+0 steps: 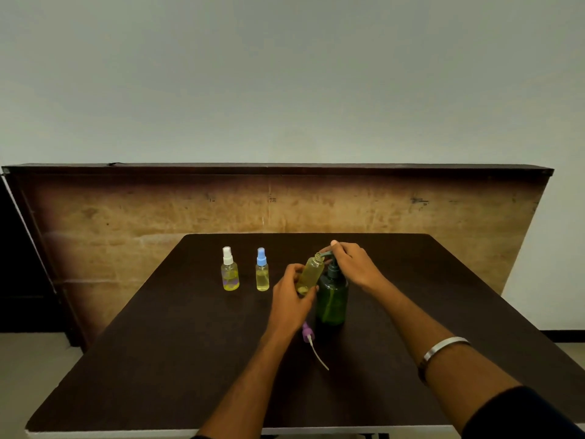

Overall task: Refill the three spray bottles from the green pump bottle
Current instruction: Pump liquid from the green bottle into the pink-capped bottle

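The green pump bottle point(332, 297) stands upright near the middle of the dark table point(158, 359). My right hand point(354, 264) rests on top of its pump head. My left hand point(292, 296) holds an uncapped spray bottle point(311, 274) with yellow liquid, tilted so its open neck sits under the pump spout. Its purple spray cap point(307, 333) with a white dip tube lies on the table in front of the pump bottle. To the left stand two capped spray bottles with yellow liquid: one with a white cap point(229, 274) and one with a blue cap point(262, 274).
A worn wooden board point(285, 204) stands upright behind the table against a pale wall. A metal bangle point(441, 348) circles my right wrist. The table's near edge point(126, 434) has a white rim.
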